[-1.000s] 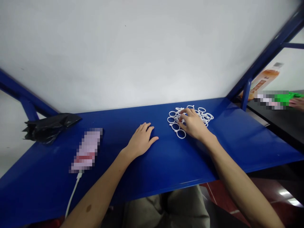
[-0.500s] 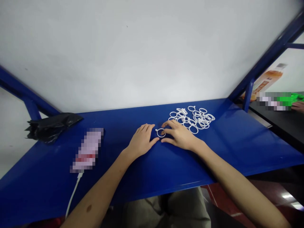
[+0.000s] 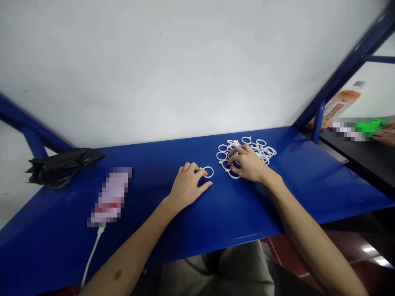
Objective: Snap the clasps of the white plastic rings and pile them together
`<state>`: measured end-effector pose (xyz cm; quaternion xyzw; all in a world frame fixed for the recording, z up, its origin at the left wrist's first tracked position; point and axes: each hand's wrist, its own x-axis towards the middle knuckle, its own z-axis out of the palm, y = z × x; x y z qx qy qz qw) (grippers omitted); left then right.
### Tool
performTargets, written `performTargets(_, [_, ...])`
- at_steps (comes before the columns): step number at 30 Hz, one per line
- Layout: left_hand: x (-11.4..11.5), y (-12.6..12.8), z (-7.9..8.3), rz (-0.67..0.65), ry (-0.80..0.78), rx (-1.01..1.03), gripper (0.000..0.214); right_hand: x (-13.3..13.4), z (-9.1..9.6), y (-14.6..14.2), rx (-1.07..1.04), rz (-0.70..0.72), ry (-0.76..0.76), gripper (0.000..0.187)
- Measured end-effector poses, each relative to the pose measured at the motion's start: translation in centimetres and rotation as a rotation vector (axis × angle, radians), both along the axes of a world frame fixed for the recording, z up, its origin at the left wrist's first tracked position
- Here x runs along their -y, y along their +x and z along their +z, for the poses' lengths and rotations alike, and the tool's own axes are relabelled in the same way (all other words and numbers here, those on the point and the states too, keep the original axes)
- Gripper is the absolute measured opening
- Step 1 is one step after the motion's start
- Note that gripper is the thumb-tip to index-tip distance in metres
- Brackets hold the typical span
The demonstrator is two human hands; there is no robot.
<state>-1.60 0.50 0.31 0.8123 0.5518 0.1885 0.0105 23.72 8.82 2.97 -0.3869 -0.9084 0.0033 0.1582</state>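
A single white plastic ring with a small knob lies flat on the blue tabletop. At its left edge, a fingertip of my left hand touches it, with the thumb stretched out apart below. To the right is a loose pile of white rings, several of them overlapping. My right hand is over the near side of that pile, fingers spread and bent down among the rings. It covers part of the pile, and I see no ring gripped between its fingers.
A blurred-out phone-like object with a white cable lies on the left of the blue table. Behind it is a crumpled black bag. On a dark side table, a bottle stands near another person's hand.
My right hand has left the single ring and moved right onto the pile, where some rings have shifted toward me. My left hand now touches the single ring.
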Motion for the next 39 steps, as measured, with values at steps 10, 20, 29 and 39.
performTargets(10, [-0.5,-0.7,0.3,0.003,-0.056,0.073,0.014,0.5,-0.5,-1.7,-0.032,0.045,-0.07,0.008])
performTargets(20, [-0.7,-0.6,-0.4,-0.028,-0.048,0.143,0.027,2.1,-0.5,-4.3,-0.196,0.122,-0.111,0.019])
performTargets(29, [-0.6,-0.8,-0.1,-0.105,-0.021,0.067,0.016,2.6,-1.3,-5.6,-0.223,0.136,-0.12,0.028])
performTargets(39, [-0.5,-0.6,0.3,-0.068,-0.046,0.089,0.01,1.2,0.6,-1.8,-0.003,0.106,-0.254,0.009])
